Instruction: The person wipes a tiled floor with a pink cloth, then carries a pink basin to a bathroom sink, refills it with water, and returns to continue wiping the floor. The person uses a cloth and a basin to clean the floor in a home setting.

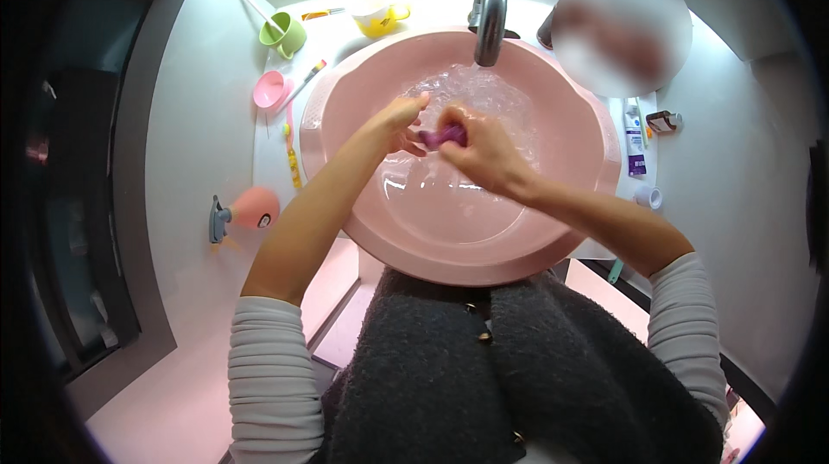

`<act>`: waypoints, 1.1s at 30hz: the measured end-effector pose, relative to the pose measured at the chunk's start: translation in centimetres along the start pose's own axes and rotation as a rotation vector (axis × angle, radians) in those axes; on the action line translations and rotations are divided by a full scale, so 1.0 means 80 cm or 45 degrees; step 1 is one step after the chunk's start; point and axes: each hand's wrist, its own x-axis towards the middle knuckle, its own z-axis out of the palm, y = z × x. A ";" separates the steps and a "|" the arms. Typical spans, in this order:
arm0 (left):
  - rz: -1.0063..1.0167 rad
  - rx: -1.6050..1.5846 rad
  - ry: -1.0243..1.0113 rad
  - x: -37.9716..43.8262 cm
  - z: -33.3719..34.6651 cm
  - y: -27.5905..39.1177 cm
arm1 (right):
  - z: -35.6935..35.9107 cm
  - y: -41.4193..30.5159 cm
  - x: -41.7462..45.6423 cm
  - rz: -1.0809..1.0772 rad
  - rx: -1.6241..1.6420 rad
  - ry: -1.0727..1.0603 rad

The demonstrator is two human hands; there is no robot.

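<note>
In my right hand (489, 147) is a small purple item (448, 135), perhaps a wet cloth, bunched in the curled fingers. Its narrow end points toward my left hand (403, 122), whose fingers are spread; whether they touch it is hard to tell. Both hands are over a large pink basin (576, 140). Clear water (476, 82) ripples in the basin, most strongly beneath the chrome faucet (493, 11) at its far side. Motion blurs the purple item, so its exact kind is unclear.
Left of the basin are a green cup (291, 33), a pink bowl (271, 89), a toothbrush (293, 160) and a pink spray bottle (256, 208). Behind it stands a yellow-and-white cup (375, 14). A tube (635, 140) and small brown bottle (662, 121) lie right.
</note>
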 end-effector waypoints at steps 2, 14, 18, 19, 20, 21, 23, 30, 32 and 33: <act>-0.046 -0.035 -0.143 -0.017 0.001 0.005 | 0.012 -0.032 -0.014 -0.238 0.228 0.066; 0.329 -0.218 -0.318 -0.024 -0.011 -0.005 | 0.042 0.046 0.063 -0.912 -0.457 0.246; 0.288 -0.064 -0.286 -0.016 -0.028 -0.006 | 0.004 0.118 0.073 -0.391 -0.673 -0.126; 0.288 -0.018 -0.254 -0.013 -0.036 -0.005 | -0.007 0.125 0.072 -0.345 -0.726 -0.269; 0.286 0.027 -0.223 -0.012 -0.043 -0.007 | -0.009 0.129 0.075 -0.286 -0.717 -0.249; 0.261 0.053 -0.176 -0.016 -0.041 -0.005 | -0.011 0.134 0.077 -0.217 -0.711 -0.229; 0.210 0.106 -0.084 -0.022 -0.032 0.000 | -0.016 0.155 0.086 -0.007 -0.743 -0.168; 0.226 0.015 0.099 -0.012 -0.049 0.007 | 0.061 0.205 0.075 0.319 -1.402 -0.315; 0.218 0.025 0.114 -0.009 -0.052 0.006 | 0.055 0.223 0.074 -0.044 -1.315 -0.458; 0.215 0.031 0.101 -0.007 -0.052 0.007 | 0.046 0.224 0.073 -0.221 -1.272 -0.524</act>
